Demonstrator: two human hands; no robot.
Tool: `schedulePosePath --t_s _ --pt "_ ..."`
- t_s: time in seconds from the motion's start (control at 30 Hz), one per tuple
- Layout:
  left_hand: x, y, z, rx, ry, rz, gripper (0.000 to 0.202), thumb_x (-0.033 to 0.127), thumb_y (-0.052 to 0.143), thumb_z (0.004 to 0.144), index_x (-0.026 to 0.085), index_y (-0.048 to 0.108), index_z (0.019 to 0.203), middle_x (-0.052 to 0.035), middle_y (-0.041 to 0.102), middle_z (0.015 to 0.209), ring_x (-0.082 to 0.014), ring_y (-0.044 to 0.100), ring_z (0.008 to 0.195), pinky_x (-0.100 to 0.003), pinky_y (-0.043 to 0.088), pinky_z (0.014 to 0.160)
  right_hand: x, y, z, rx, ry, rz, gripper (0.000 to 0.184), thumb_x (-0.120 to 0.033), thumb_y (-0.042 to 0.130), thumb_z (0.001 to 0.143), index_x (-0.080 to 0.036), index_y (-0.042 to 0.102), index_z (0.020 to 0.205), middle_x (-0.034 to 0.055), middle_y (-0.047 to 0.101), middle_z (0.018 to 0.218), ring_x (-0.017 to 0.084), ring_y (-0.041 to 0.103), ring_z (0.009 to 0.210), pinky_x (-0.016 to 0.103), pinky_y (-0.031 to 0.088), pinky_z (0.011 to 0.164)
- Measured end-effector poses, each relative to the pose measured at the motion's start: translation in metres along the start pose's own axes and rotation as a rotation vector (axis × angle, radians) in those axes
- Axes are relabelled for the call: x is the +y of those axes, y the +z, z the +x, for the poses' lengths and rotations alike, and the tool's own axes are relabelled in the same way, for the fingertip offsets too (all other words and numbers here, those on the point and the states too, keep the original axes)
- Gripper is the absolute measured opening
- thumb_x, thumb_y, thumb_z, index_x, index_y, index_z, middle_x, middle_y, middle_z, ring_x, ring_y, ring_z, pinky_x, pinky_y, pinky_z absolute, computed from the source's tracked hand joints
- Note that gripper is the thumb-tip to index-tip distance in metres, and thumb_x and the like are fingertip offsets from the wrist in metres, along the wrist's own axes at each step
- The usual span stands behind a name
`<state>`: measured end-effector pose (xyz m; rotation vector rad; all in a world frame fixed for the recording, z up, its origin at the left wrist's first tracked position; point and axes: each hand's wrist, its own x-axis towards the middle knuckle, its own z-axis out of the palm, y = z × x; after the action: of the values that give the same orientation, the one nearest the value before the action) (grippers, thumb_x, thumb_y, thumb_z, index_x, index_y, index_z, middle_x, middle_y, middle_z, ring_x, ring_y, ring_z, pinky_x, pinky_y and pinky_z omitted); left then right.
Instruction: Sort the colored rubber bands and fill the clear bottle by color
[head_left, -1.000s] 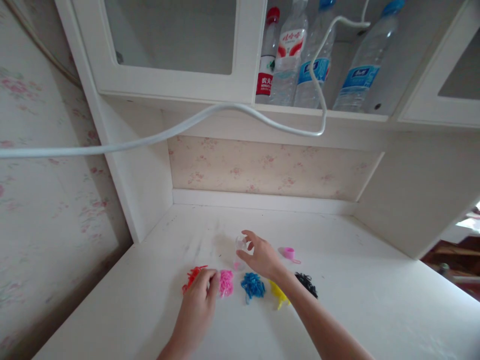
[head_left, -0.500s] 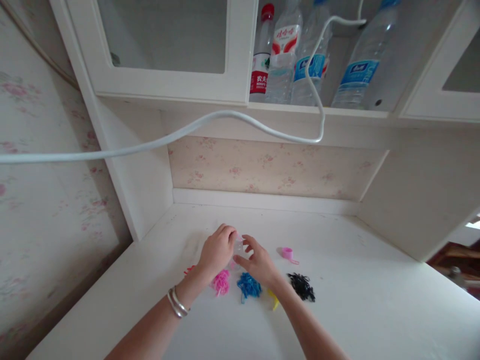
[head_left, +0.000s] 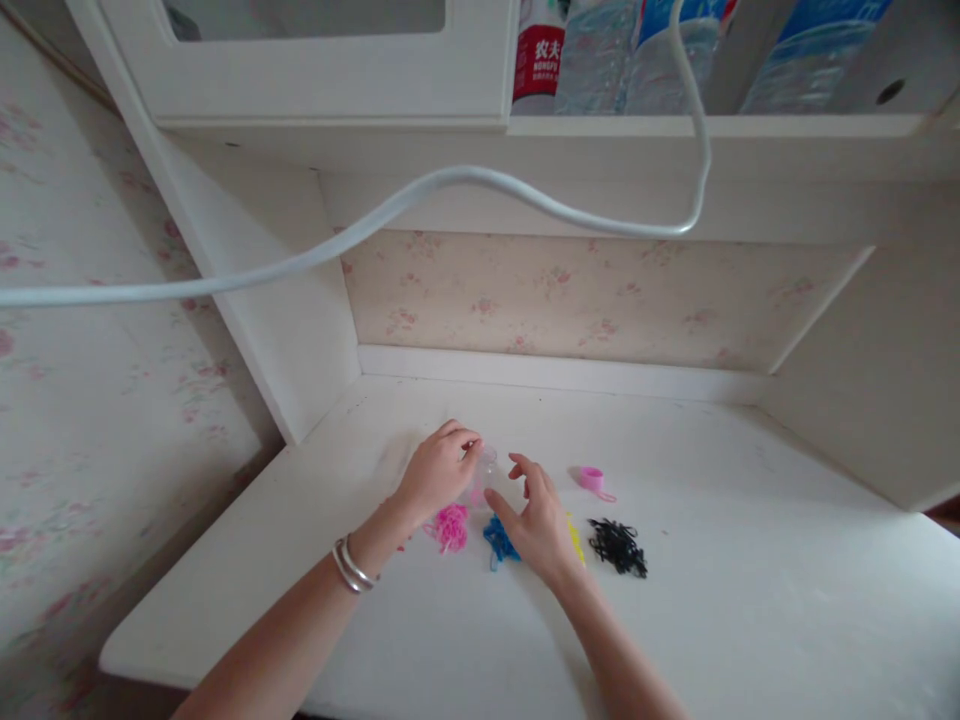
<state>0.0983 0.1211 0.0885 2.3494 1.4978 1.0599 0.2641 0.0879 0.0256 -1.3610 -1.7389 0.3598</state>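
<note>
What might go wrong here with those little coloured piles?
The clear container, close to the left grip, might tip if bumped. The right grip partly hides the blue pile, so a careless brush could scatter it. The pink pile lies beside the blue; they might mix.

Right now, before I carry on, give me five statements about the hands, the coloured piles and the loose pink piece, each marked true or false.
1. The right hand is clenched in a fist. False: its thumb and fingers are spread.
2. Silver bracelets circle the wrist of the left hand. True.
3. The black pile lies to the right of the right hand. True.
4. The pink cap-like piece sits on the clear container. False: it lies apart, on the white tabletop.
5. The blue pile is fully in view. False: the right hand hides part of it.
</note>
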Motion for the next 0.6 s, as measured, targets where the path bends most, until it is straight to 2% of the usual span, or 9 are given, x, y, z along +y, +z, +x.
schedulePosePath --t_s 0.17,0.3,0.37,0.5,0.6 --pt "-0.004 0.003 0.001 -0.024 -0.008 -0.059 0.024 0.031 0.045 0.089 0.019 0.067 0.09 -0.0031 0.063 0.089 -0.0138 0.059 0.083 -0.023 0.046 0.072 -0.002 0.002 -0.003 -0.02 -0.027 -0.067 0.042 -0.039 0.056 0.08 -0.024 0.046 0.118 0.0049 0.057 0.097 0.021 0.053 0.09 0.035 0.041 0.08" --pt "-0.008 0.006 0.001 -0.02 -0.005 -0.088 0.026 0.031 0.044 0.09 0.019 0.067 0.089 -0.0032 0.063 0.087 -0.0139 0.058 0.082 -0.024 0.046 0.074 -0.006 0.002 -0.008 0.031 -0.064 -0.159 0.024 -0.041 0.054 0.082 -0.022 0.05 0.096 0.0026 0.057 0.083 0.019 0.053 0.079 0.032 0.038 0.074" --pt "-0.009 0.007 0.001 -0.008 -0.002 -0.093 0.025 0.031 0.044 0.089 0.018 0.066 0.089 -0.0033 0.063 0.088 -0.0143 0.058 0.083 -0.024 0.046 0.074 -0.008 0.003 -0.012 0.018 -0.127 -0.188 0.017 -0.039 0.05 0.085 -0.021 0.05 0.086 0.0013 0.056 0.075 0.017 0.052 0.072 0.031 0.035 0.071" --pt "-0.011 0.006 0.001 0.008 -0.001 -0.108 0.024 0.03 0.044 0.09 0.019 0.066 0.089 -0.0027 0.063 0.087 -0.0141 0.058 0.083 -0.024 0.046 0.074 -0.015 0.013 -0.022 -0.204 -0.381 -0.26 0.013 -0.026 0.046 0.089 -0.021 0.056 0.082 0.0007 0.059 0.071 0.015 0.052 0.07 0.03 0.03 0.069" --pt "-0.011 0.006 0.001 0.029 -0.005 -0.126 0.023 0.028 0.044 0.089 0.019 0.065 0.087 -0.0021 0.063 0.086 -0.0136 0.058 0.082 -0.024 0.045 0.076 -0.022 0.023 -0.028 -0.358 -0.527 -0.365 0.01 -0.024 0.049 0.087 -0.023 0.058 0.084 0.0001 0.061 0.072 0.015 0.052 0.071 0.031 0.027 0.067"
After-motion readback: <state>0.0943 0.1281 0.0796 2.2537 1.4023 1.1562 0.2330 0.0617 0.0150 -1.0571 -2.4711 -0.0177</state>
